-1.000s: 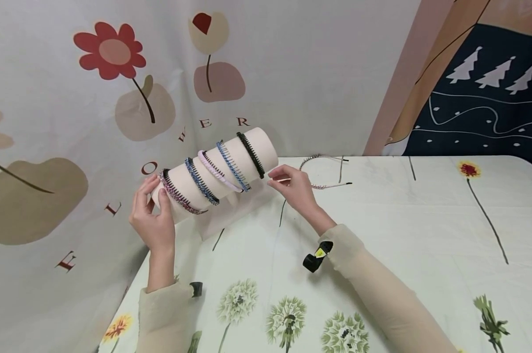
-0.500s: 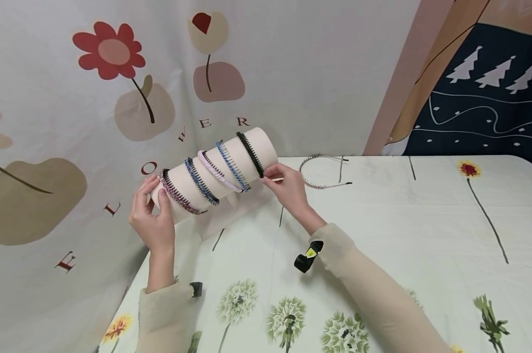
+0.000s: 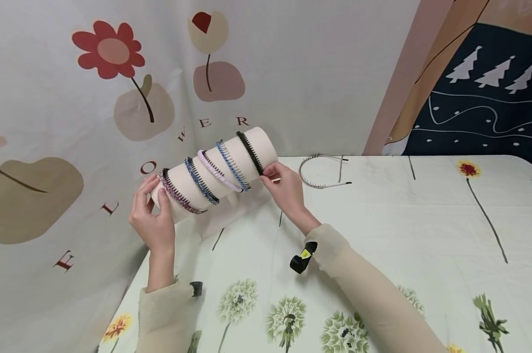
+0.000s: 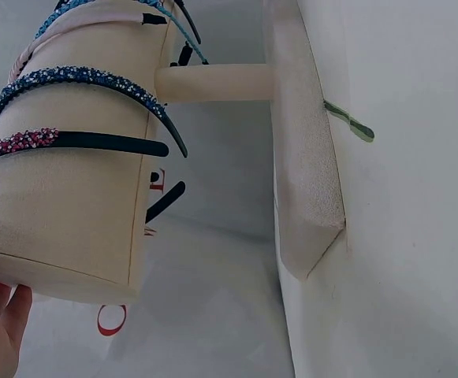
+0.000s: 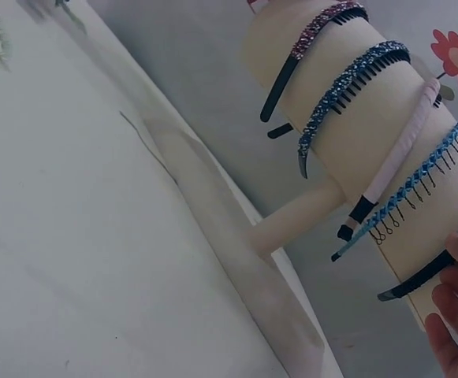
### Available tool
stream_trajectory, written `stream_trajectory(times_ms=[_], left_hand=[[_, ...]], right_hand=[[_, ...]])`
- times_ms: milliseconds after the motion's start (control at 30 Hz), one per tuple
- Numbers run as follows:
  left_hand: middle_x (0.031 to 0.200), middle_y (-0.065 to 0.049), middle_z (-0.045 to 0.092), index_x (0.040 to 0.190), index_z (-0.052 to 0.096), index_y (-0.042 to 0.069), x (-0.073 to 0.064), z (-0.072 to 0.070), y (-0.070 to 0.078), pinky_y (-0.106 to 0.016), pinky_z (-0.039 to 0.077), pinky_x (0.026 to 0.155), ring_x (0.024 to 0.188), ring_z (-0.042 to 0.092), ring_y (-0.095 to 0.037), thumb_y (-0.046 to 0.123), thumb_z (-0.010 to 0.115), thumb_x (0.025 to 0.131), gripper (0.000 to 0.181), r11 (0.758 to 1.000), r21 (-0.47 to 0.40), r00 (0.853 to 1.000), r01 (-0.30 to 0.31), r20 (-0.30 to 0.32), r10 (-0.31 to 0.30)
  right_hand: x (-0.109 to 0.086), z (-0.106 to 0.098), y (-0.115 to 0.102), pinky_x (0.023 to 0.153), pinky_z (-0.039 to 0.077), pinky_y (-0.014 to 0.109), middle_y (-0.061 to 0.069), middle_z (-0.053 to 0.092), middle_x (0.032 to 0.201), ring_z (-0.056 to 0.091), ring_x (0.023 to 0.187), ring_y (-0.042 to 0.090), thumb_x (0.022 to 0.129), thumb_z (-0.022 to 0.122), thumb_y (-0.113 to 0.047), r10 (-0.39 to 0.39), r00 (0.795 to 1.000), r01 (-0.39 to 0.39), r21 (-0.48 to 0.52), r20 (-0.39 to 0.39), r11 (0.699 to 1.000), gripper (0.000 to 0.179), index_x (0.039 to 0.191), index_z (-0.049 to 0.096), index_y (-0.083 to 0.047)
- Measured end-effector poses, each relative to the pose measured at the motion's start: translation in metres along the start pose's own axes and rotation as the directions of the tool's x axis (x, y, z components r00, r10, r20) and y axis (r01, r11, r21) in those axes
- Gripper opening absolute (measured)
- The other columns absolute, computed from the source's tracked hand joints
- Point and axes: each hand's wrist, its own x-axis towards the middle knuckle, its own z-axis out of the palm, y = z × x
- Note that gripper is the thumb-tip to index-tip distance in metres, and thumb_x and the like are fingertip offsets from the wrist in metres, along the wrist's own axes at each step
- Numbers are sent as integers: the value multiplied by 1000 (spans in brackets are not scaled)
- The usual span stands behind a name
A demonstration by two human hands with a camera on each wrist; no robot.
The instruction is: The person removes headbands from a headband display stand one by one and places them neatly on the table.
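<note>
A cream cylindrical headband stand (image 3: 266,144) lies slanted at the back left, with several toothed headbands around it. My left hand (image 3: 153,215) holds its left end, thumb on the near side; the left wrist view shows fingertips (image 4: 14,311) against that end. At the other end my right hand (image 3: 288,189) pinches the lower arm of a black headband (image 3: 251,154), thumb on it in the right wrist view. Between the hands sit a pink-and-red beaded headband (image 3: 178,195), a dark blue beaded one (image 3: 201,180), a lilac one (image 3: 217,170) and a light blue one (image 3: 233,165).
Another thin toothed headband (image 3: 307,177) lies on the flower-print tablecloth (image 3: 394,220), right of my right hand. The stand's post (image 4: 213,83) joins a padded base (image 4: 303,157). A printed curtain (image 3: 310,73) hangs close behind the stand.
My right hand has moved left to the stand's right end and taken hold of the black headband's lower arm. The left hand and the stand have stayed in place.
</note>
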Motion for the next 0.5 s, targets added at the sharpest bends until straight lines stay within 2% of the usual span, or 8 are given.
stream_trajectory(times_ms=[200, 500], left_hand=[[124, -9, 71, 111, 71, -5, 0, 0, 1, -17, 53, 97, 124, 62, -14, 3, 61, 93, 22, 1000, 7, 1000, -2, 4, 2], [124, -12, 71, 110, 70, -6, 0, -1, 4, -16, 53, 97, 124, 63, -17, 2, 60, 92, 22, 1000, 8, 1000, 1, 5, -1]], right_hand=[[-1, -2, 2, 76, 61, 28, 6, 74, 96, 72, 88, 19, 90, 71, -15, -27, 1000, 27, -18, -3, 999, 11, 96, 68, -7], [0, -6, 3, 77, 61, 26, 9, 72, 97, 73, 90, 21, 91, 69, -11, -63, 998, 63, -1, -7, 998, 10, 97, 66, -4]])
